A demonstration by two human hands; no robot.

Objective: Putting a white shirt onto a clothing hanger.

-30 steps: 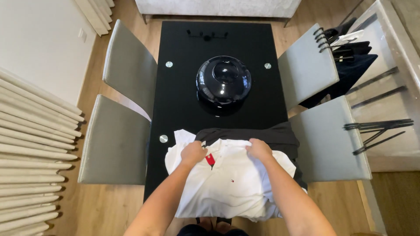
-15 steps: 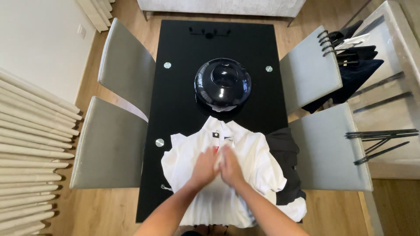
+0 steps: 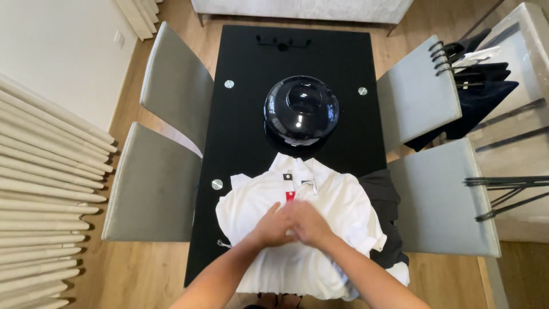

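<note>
- Fingers of both hands lie flat and together on the chest of the white polo shirt [image 3: 320, 223], palms down, pressing the cloth and gripping nothing; the left hand [image 3: 273, 226] and the right hand [image 3: 309, 224] touch at the shirt's middle.
- A second ago the hands were apart at the shoulders, and the shirt sat nearer the person; now it lies spread farther up the black table [image 3: 251, 131], collar toward the glossy black dome-shaped vessel [image 3: 301, 111].
- From that, the laying-out looks finished and the work has turned to smoothing the front flat.
- A dark garment [image 3: 384, 197] lies beneath the shirt, showing at its right edge.
- Grey chairs [image 3: 151, 183] flank the table; black hangers [image 3: 503, 191] rest on the far right.
</note>
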